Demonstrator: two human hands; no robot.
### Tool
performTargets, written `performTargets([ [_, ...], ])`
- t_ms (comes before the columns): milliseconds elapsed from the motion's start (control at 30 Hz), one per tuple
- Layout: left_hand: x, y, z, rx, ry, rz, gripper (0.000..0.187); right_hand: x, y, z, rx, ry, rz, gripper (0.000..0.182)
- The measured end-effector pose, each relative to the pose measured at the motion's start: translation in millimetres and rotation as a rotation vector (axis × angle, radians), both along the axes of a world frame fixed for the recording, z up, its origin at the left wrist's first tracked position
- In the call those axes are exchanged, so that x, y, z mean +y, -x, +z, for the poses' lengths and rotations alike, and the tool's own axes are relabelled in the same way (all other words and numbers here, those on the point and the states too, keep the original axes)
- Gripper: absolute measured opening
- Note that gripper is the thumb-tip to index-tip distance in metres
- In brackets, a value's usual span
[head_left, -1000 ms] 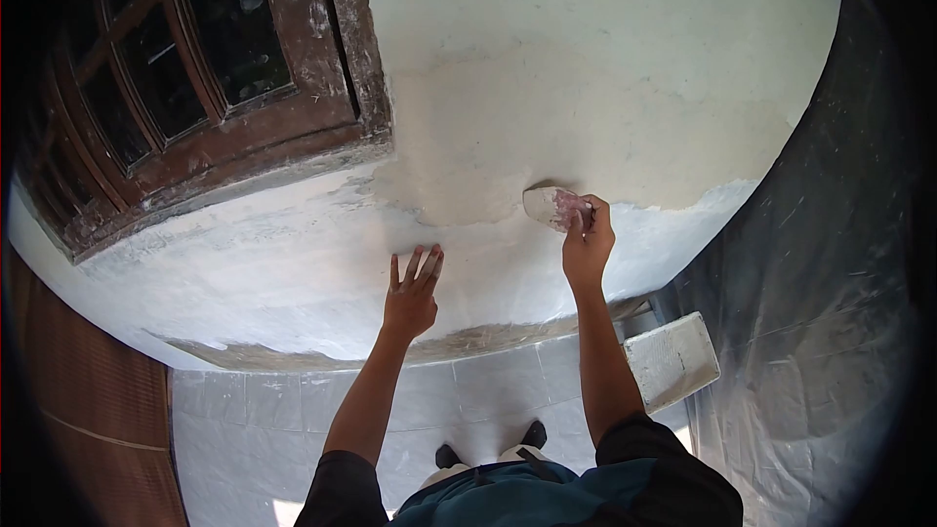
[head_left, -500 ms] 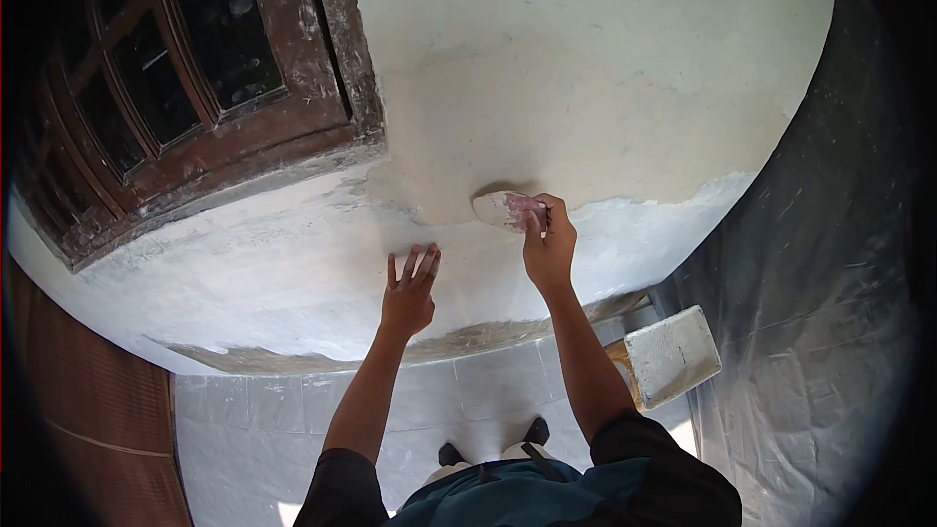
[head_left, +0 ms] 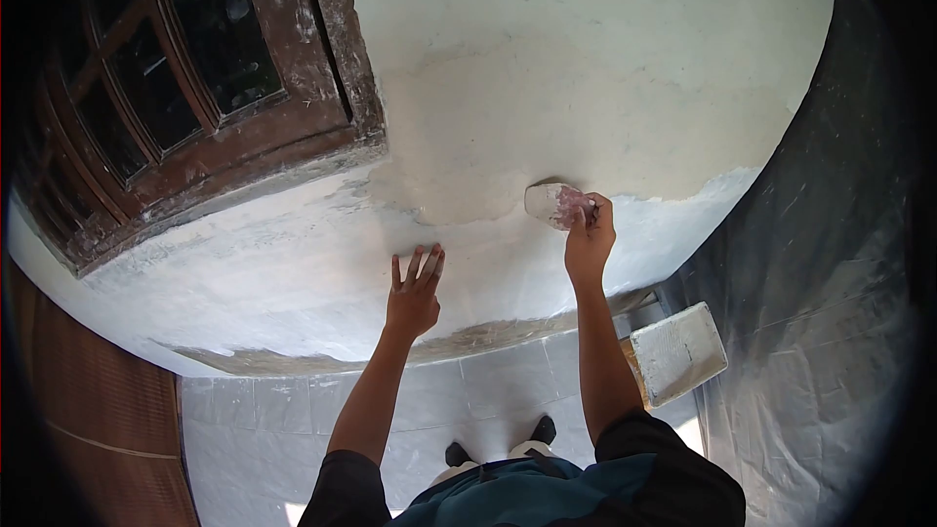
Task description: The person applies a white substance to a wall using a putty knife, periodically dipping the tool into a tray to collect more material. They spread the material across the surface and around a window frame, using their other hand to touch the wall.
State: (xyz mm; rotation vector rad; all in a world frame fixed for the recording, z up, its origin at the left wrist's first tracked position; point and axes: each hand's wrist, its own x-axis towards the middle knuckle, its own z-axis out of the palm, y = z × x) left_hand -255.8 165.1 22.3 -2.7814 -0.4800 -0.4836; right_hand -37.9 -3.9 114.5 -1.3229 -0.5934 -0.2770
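Note:
My right hand (head_left: 591,239) grips a putty scraper (head_left: 555,203), a flat blade with pale filler and reddish patches, held at the wall. Its blade lies by the border between the beige, freshly coated area (head_left: 468,176) and the whiter surface underneath. My left hand (head_left: 415,293) has its fingers spread, with the fingertips resting on the white lower part of the wall (head_left: 293,273). Nothing is held in it. Whether the whole blade edge touches the wall cannot be made out.
A brown wooden window frame (head_left: 322,68) is at upper left. To the right stands a white-smeared rectangular tray (head_left: 680,355) on something yellowish. Plastic sheeting (head_left: 800,371) hangs at the right. Grey covering (head_left: 264,439) lies on the floor; a brown ribbed panel (head_left: 93,361) is at lower left.
My right hand has moved to the right along the wall with the scraper. My left hand stays at nearly the same spot, fingers still spread.

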Motion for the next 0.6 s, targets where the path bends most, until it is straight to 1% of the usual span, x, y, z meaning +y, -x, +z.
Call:
performTargets([
  [33, -1, 1, 0, 0.004, 0.015, -0.002, 0.085, -5, 0, -1, 0.049, -0.044, 0.038, 0.019],
  [100, -1, 0, -3, 0.004, 0.001, 0.004, 0.085, -2, 6, -4, -0.006, 0.016, 0.085, 0.019],
  [167, -1, 1, -3, 0.005, -0.019, 0.011, 0.086, 4, 13, -2, -0.132, 0.212, 0.029, 0.019],
  [233, -1, 1, -1, 0.017, -0.02, 0.014, 0.086, 7, 8, -7, -0.145, 0.165, 0.001, 0.019],
  [300, -1, 2, 2, 0.013, -0.001, 0.01, 0.085, 2, -4, -14, 0.035, 0.026, 0.001, 0.019],
  [333, -1, 2, 2, 0.015, 0.027, 0.003, 0.085, 1, -6, -19, 0.035, -0.087, 0.039, 0.019],
  [367, -1, 2, 2, 0.015, 0.028, 0.006, 0.085, 2, -2, -14, 0.035, -0.086, 0.042, 0.019],
  [433, -2, 2, 2, 0.009, -0.014, 0.014, 0.085, 2, 10, -5, -0.047, 0.076, 0.069, 0.02],
  [467, -3, 2, 2, 0.013, -0.012, 0.012, 0.085, 4, 14, 0, -0.134, 0.188, 0.02, 0.021],
  [500, -3, 2, 3, 0.012, 0.007, 0.008, 0.085, 5, 11, -2, -0.131, 0.189, 0.018, 0.021],
  [567, -3, 2, 4, 0.01, 0.02, 0.005, 0.086, 7, 0, -8, -0.076, 0.071, -0.014, 0.022],
  [600, -2, 1, 3, 0.009, 0.022, 0.005, 0.086, 3, -4, -10, 0.007, 0.021, -0.003, 0.022],
])
